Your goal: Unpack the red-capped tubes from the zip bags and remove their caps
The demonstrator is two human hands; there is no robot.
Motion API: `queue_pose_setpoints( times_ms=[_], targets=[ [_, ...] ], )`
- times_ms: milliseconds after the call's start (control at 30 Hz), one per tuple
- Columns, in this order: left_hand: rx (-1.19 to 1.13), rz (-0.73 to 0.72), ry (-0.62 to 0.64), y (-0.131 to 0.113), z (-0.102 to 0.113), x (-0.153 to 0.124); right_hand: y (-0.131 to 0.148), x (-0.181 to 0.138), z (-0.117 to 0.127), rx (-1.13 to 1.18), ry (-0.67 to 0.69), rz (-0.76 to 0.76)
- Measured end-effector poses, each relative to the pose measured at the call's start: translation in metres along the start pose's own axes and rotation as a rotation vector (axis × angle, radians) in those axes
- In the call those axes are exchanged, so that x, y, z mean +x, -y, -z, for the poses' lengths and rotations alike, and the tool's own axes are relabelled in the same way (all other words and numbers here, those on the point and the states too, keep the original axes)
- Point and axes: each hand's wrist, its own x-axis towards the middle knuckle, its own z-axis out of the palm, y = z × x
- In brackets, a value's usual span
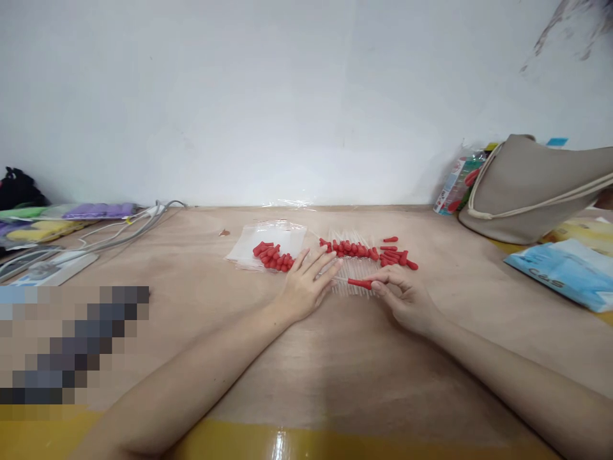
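Note:
My right hand pinches a red rubber dropper bulb between thumb and fingertips. A thin clear tube runs left from this bulb toward my left hand. That hand lies palm down with its fingers stretched out, over the left end of a row of clear thin tubes; what is under the palm is hidden. Red bulbs line the far part of the row. Several loose red bulbs lie to its right. More red bulbs rest on clear plastic bags beyond my left hand.
A grey-beige bag stands at the back right, beside a clear printed package. A blue tissue pack lies in front. Cables, a white power strip and colourful packets are at left. The wall closes off the back.

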Motion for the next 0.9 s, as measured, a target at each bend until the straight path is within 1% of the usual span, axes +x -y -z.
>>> queue_pose_setpoints(
  times_ms=[100, 200, 300, 367, 433, 500, 567, 733, 900],
  targets=[
    [0.005, -0.032, -0.008, 0.000, 0.001, -0.001, 0.003, -0.001, 0.001, 0.007, 0.069, 0.042],
    [0.023, -0.042, -0.009, 0.001, 0.000, -0.003, 0.003, 0.003, 0.000, -0.167, 0.099, 0.135],
    [0.024, -0.069, -0.025, 0.001, -0.003, -0.005, 0.003, 0.006, -0.007, -0.381, 0.025, 0.254],
    [0.007, -0.093, -0.043, 0.000, -0.006, -0.005, 0.002, 0.007, -0.015, -0.481, -0.029, 0.337],
    [-0.013, -0.115, -0.056, -0.002, -0.008, -0.005, 0.001, 0.008, -0.023, -0.547, -0.054, 0.401],
    [-0.024, -0.128, -0.048, -0.003, -0.008, -0.004, 0.000, 0.008, -0.027, -0.577, -0.066, 0.437],
    [-0.027, -0.132, -0.016, -0.004, -0.006, -0.003, -0.002, 0.008, -0.028, -0.581, -0.065, 0.466],
    [-0.064, -0.140, 0.065, -0.005, 0.000, -0.003, -0.005, 0.006, -0.024, -0.548, 0.009, 0.516],
    [-0.111, -0.144, 0.076, -0.007, 0.004, -0.004, -0.007, 0.004, -0.024, -0.506, 0.050, 0.557]
  ],
)
